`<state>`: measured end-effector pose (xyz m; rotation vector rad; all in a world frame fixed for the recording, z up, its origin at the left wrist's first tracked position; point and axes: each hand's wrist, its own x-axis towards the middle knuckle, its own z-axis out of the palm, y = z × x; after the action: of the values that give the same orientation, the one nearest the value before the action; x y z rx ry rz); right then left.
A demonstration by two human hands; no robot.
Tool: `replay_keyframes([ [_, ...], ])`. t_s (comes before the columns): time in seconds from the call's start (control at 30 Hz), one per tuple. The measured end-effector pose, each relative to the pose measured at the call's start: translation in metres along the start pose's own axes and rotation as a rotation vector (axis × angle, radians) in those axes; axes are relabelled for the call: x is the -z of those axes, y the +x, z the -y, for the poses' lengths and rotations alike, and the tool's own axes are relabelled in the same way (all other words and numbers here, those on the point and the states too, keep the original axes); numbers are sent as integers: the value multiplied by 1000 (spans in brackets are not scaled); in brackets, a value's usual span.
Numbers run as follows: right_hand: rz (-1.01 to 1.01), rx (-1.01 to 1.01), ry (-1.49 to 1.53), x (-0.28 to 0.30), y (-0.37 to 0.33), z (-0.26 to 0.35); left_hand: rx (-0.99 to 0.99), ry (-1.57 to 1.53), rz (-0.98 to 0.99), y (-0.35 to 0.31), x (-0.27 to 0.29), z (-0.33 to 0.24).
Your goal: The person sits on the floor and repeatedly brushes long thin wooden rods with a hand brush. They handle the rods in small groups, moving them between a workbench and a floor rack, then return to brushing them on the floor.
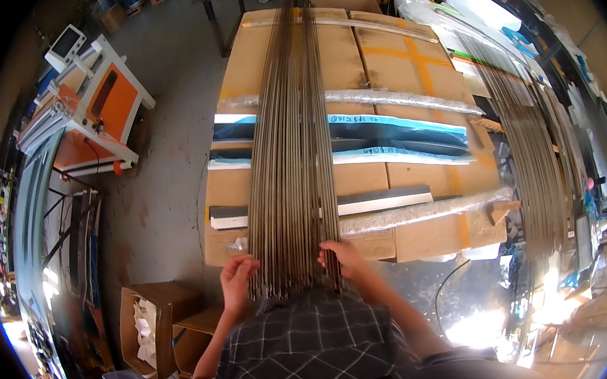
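Observation:
A long bundle of thin brownish metal rods lies lengthwise over a cardboard-covered table, its near ends reaching my checked apron. My right hand is closed on a few rods along the bundle's right edge, where a narrow gap sets them apart from the others. At the left edge, close to the near ends, my left hand has its fingers pinched together. Whatever is between those fingertips is too small to make out.
Crossing under the rods are blue-and-white wrapped strips and plastic-wrapped lengths. More rods lie to the right. An orange-and-white machine stands at left; an open carton sits on the floor near me.

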<state>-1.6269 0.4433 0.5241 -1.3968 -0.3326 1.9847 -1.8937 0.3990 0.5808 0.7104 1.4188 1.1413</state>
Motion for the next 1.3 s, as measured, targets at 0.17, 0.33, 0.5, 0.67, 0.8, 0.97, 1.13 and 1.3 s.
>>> replay_keyframes([
  [0.17, 70, 9, 77, -30, -59, 43, 108, 20, 325, 53, -77, -20],
  [0.33, 205, 46, 97, -12, -105, 59, 153, -203, 569, 135, -202, -47],
  [0.5, -38, 119, -329, 21, -165, 29, 361, -442, 500, 200, -284, -39],
  [0.67, -446, 223, -859, 87, -192, -53, 590, -375, 274, 185, -335, 36],
  [0.8, -764, 167, -878, 182, -217, -157, 715, -276, 410, 73, -366, 67],
  [0.97, -920, -3, -703, 263, -283, -243, 795, -165, 624, -77, -447, 97],
  [1.13, -1094, 46, -138, 302, -326, -294, 732, 15, 1030, -224, -562, 126],
  [1.3, -1229, 114, 299, 308, -323, -387, 766, 309, 1420, -374, -637, 203],
])
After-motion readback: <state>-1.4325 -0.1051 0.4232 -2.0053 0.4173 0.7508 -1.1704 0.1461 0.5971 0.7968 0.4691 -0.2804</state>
